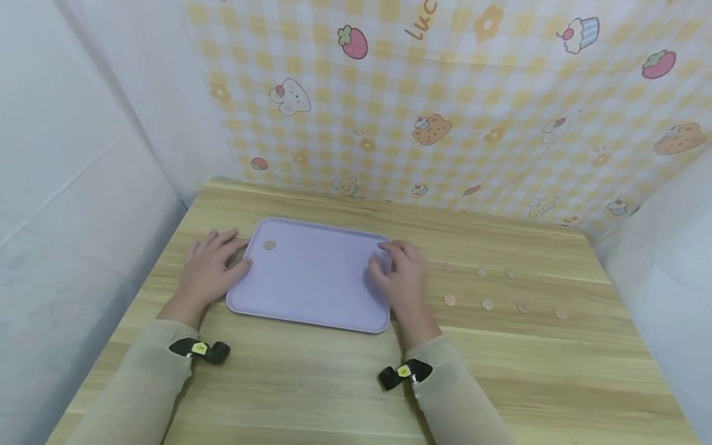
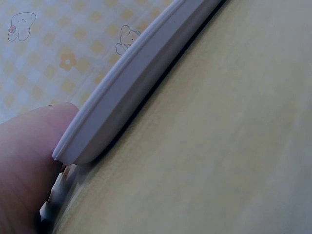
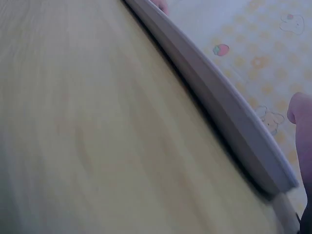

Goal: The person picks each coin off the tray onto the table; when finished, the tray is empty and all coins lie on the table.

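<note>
A shallow lilac tray point(image 1: 317, 278) with rounded corners lies on the table, and one coin point(image 1: 269, 245) sits in its far left corner. My left hand point(image 1: 208, 266) rests at the tray's left edge, its thumb touching the rim and its fingers loosely spread. In the left wrist view, the thumb point(image 2: 58, 119) lies against the rim. Over the tray's right edge is my right hand point(image 1: 405, 275), thumb and index finger apart with nothing visible between them. The right wrist view shows part of that hand point(image 3: 303, 126) above the tray's side point(image 3: 219, 97).
Several coins, some coppery like this coin point(image 1: 449, 300) and some silvery like this coin point(image 1: 487, 304), lie in two rows right of the tray on the wooden table point(image 1: 311, 383). A yellow checked cloth point(image 1: 384, 105) hangs behind; a white wall point(image 1: 72, 185) stands at the left.
</note>
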`<state>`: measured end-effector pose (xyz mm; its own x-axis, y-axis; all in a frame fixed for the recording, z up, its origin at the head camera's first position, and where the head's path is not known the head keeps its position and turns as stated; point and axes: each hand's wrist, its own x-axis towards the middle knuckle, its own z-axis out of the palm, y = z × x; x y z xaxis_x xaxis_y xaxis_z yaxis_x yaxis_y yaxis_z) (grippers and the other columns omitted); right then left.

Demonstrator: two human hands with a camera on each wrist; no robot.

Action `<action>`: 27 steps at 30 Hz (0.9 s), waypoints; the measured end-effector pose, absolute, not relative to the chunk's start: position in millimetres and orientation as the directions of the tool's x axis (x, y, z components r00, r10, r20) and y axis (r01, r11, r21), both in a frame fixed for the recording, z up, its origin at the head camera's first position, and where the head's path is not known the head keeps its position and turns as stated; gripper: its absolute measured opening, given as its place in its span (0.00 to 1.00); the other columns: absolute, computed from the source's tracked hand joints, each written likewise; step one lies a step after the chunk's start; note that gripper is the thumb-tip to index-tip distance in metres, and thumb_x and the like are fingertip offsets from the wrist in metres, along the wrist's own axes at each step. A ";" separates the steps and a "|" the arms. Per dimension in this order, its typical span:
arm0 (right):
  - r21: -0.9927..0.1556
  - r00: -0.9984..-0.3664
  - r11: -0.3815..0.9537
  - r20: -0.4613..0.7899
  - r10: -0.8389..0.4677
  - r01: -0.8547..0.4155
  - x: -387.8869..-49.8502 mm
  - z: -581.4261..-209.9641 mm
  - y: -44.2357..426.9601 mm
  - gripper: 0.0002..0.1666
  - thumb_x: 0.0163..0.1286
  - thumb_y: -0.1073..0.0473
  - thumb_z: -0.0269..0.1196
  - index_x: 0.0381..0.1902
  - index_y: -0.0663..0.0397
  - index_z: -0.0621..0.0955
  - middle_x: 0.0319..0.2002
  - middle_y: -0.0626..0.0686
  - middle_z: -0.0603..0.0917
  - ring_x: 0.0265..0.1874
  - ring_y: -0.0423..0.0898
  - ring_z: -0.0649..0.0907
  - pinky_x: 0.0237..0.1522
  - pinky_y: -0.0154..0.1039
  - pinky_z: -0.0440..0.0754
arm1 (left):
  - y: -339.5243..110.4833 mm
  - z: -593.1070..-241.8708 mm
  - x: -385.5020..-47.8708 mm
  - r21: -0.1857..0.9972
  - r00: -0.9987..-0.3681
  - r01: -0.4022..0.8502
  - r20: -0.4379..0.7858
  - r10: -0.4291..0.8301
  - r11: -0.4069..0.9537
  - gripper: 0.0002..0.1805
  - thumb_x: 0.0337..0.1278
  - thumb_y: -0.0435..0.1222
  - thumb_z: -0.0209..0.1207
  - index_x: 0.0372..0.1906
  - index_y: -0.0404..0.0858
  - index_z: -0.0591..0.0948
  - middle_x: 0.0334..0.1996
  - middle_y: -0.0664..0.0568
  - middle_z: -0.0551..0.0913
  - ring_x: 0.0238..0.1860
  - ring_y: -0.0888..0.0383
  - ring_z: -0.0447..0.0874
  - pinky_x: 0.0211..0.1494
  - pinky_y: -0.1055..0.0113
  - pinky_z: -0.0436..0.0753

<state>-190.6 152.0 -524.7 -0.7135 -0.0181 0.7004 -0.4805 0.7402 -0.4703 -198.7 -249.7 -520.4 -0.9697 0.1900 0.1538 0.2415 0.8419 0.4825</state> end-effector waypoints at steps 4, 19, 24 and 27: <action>-0.481 -0.712 0.731 0.702 -0.009 -0.484 -193.2 -524.6 136.7 0.17 0.59 0.55 0.76 0.43 0.59 0.91 0.45 0.60 0.88 0.48 0.61 0.84 0.56 0.55 0.80 | -252.1 -518.9 -197.6 0.480 -0.971 0.234 0.152 0.183 0.845 0.30 0.74 0.52 0.57 0.72 0.41 0.79 0.79 0.34 0.66 0.79 0.22 0.51 0.76 0.23 0.44; -0.461 -0.834 0.809 0.547 -0.063 -0.364 -192.5 -511.0 98.1 0.20 0.61 0.48 0.73 0.48 0.52 0.91 0.49 0.55 0.89 0.54 0.59 0.84 0.61 0.59 0.76 | -255.0 -521.4 -197.2 0.473 -0.974 0.224 0.137 0.180 0.852 0.30 0.74 0.51 0.57 0.72 0.41 0.79 0.79 0.34 0.65 0.79 0.22 0.50 0.76 0.23 0.43; -0.482 -0.849 0.798 0.524 -0.067 -0.361 -190.6 -510.9 75.7 0.20 0.61 0.48 0.73 0.47 0.51 0.92 0.46 0.52 0.89 0.51 0.55 0.84 0.60 0.58 0.76 | -250.9 -521.0 -198.9 0.451 -0.972 0.235 0.122 0.201 0.861 0.30 0.76 0.51 0.54 0.74 0.40 0.77 0.80 0.34 0.63 0.80 0.22 0.49 0.76 0.23 0.44; -0.499 -0.871 0.799 0.488 -0.060 -0.334 -189.4 -511.8 59.2 0.20 0.61 0.47 0.72 0.48 0.48 0.92 0.47 0.50 0.88 0.52 0.53 0.84 0.59 0.57 0.75 | -247.2 -521.3 -200.6 0.441 -0.970 0.243 0.121 0.211 0.864 0.30 0.77 0.51 0.53 0.74 0.40 0.77 0.80 0.34 0.63 0.80 0.23 0.48 0.77 0.24 0.44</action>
<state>-189.4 59.2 -511.8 -0.8710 -0.0596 0.4877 -0.3343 0.7993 -0.4993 -200.6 -247.2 -521.3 -0.9699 0.2113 0.1213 0.2434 0.8639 0.4410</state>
